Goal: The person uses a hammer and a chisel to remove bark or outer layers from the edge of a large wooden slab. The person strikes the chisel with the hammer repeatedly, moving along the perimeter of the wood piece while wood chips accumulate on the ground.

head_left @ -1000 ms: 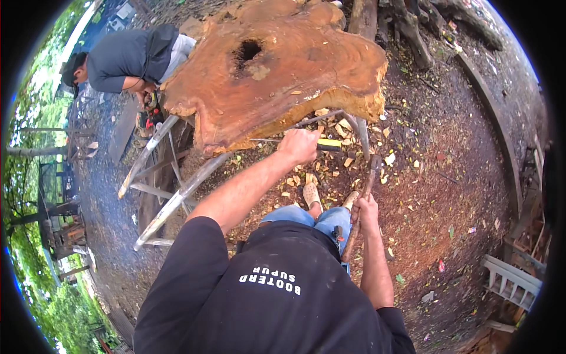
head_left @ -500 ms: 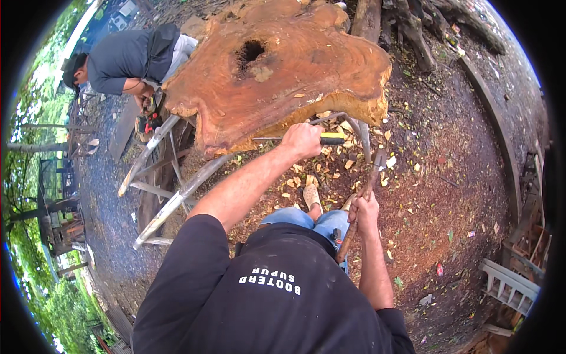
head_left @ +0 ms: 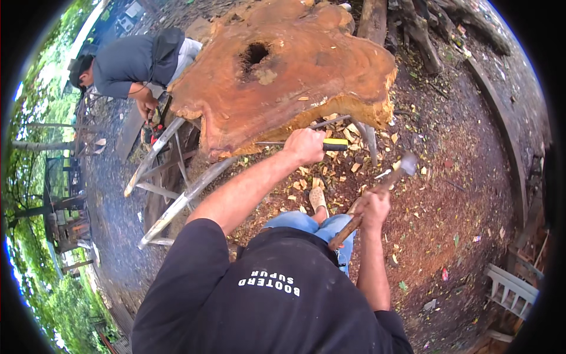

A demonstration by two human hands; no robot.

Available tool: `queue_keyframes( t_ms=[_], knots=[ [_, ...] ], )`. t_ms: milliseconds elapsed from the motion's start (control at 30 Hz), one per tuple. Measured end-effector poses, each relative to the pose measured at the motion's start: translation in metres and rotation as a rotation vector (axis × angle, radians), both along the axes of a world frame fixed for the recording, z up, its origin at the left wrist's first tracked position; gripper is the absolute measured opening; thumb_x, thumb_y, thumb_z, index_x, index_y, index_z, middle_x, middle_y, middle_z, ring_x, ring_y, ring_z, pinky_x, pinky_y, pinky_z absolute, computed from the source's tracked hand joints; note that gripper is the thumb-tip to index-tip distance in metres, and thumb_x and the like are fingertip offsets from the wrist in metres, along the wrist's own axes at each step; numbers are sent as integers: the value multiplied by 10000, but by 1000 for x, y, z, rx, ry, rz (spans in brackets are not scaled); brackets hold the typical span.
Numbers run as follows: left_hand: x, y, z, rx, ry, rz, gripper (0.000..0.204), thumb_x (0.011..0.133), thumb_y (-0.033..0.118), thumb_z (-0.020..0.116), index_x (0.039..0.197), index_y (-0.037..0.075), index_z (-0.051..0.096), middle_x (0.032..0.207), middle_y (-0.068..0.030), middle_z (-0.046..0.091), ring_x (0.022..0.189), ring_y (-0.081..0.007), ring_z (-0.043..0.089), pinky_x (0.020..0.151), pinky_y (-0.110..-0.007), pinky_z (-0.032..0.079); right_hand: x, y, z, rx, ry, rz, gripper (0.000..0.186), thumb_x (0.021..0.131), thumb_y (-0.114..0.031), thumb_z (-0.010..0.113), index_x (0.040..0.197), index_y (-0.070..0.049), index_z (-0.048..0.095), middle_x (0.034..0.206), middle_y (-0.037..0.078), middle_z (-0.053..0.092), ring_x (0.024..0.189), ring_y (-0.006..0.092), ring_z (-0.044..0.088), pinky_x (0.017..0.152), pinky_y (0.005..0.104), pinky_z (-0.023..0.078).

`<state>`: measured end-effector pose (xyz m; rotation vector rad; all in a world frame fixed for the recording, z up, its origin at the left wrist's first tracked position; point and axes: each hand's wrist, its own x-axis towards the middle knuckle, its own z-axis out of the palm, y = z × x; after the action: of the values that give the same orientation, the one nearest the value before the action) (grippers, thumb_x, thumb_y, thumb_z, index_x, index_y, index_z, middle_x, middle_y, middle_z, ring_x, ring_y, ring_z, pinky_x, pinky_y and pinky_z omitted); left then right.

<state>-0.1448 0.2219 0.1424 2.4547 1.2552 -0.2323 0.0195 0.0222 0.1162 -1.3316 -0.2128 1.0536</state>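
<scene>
My left hand (head_left: 305,146) is closed around a chisel with a yellow and black handle (head_left: 333,144). The chisel's blade points left against the lower edge of a large reddish wood slab (head_left: 283,71). The slab has a dark hole near its middle and rests on a metal frame (head_left: 177,194). My right hand (head_left: 372,207) grips the wooden handle of a hammer (head_left: 389,180), whose blurred head is raised to the right of the chisel. Wood chips (head_left: 348,171) lie scattered on the dirt below the slab.
Another person in a dark shirt (head_left: 127,62) bends over at the slab's far left end, a hand near a red tool (head_left: 154,127). Logs (head_left: 413,23) lie behind the slab. A white plastic crate (head_left: 510,289) sits at the right. Trees stand at the left.
My right hand has lifted the hammer up and to the right, away from my leg. My left hand stays on the chisel at the slab's edge.
</scene>
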Motion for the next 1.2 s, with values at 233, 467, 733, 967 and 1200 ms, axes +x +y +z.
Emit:
queue_keyframes(
  t_ms=[233, 467, 733, 967, 1200],
  knots=[
    [5, 2, 11, -22, 14, 27, 165, 743, 161, 602, 861, 54, 643, 793, -189, 696, 799, -369, 700, 765, -495, 563, -37, 20, 2, -161, -257, 511, 84, 853, -80, 552, 887, -49, 482, 621, 32, 540, 419, 123, 516, 396, 288, 445],
    [-3, 0, 7, -18, 68, -14, 200, 758, 160, 597, 905, 58, 687, 852, -162, 722, 823, -328, 714, 775, -451, 581, 17, 5, -11, 29, -31, -5, 148, 816, -7, 464, 961, -34, 468, 642, 58, 521, 388, 130, 476, 340, 268, 415],
    [-36, 1, 9, -157, 94, 171, 232, 750, 172, 639, 955, 81, 700, 846, -184, 717, 793, -335, 712, 723, -462, 584, -38, 12, -7, -219, -237, 728, 201, 839, -71, 564, 1028, -42, 501, 678, 37, 542, 451, 111, 486, 404, 293, 418],
    [-53, -60, 3, -88, 43, -70, 175, 700, 144, 642, 864, 84, 642, 724, -130, 693, 697, -323, 704, 642, -465, 574, -16, -8, -29, -48, -31, 455, 114, 818, -38, 485, 928, -45, 453, 545, 27, 474, 345, 140, 446, 329, 268, 385],
    [-5, -29, 18, 11, -102, -201, 164, 716, 163, 652, 855, 81, 624, 723, -140, 688, 702, -348, 692, 663, -479, 557, 6, -6, -10, -88, -108, 424, 147, 811, -10, 473, 951, -43, 445, 574, 45, 503, 357, 129, 444, 338, 263, 373]
  ],
)
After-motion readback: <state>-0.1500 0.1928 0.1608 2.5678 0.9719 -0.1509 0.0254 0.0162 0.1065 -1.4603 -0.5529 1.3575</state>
